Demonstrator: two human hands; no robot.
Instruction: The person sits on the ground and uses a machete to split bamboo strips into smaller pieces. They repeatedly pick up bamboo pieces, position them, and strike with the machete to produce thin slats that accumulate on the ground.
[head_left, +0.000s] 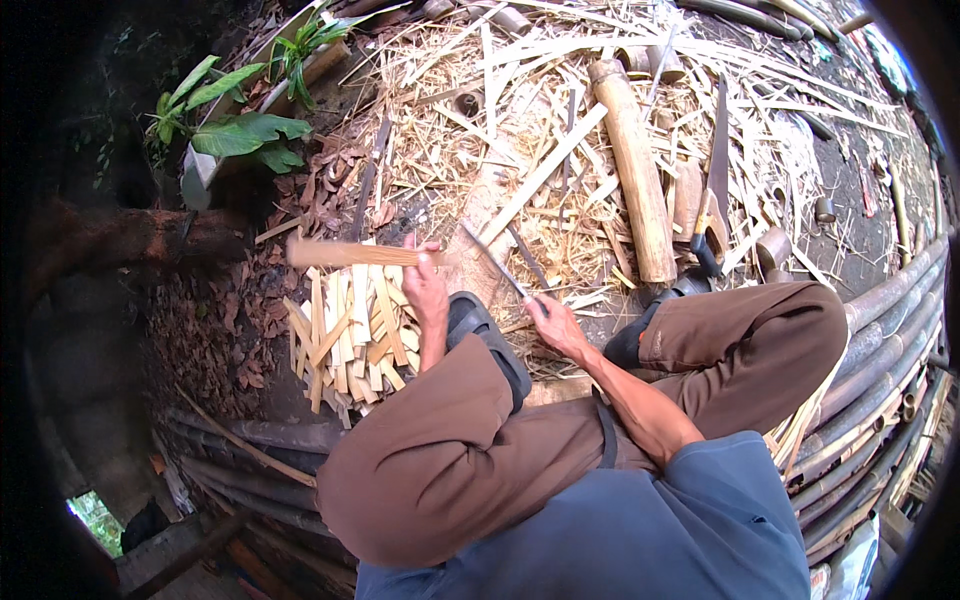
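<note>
My left hand (428,290) grips one end of a flat bamboo slat (350,254), which points out to the left and is smeared by motion at its far end. Closed around the handle of a knife is my right hand (558,327). The narrow knife blade (492,256) slants up and left, its tip a little right of my left fingers and apart from the slat. Below the slat lies a heap of short, pale split bamboo pieces (352,330), beside my left foot (488,345).
A thick bamboo pole (634,175) lies ahead, near a handsaw (718,165) and cut bamboo tubes (773,250). Shavings and long strips (545,180) litter the ground. Dark poles (880,310) border the right side. A leafy plant (240,130) and dry leaves (245,330) are at left.
</note>
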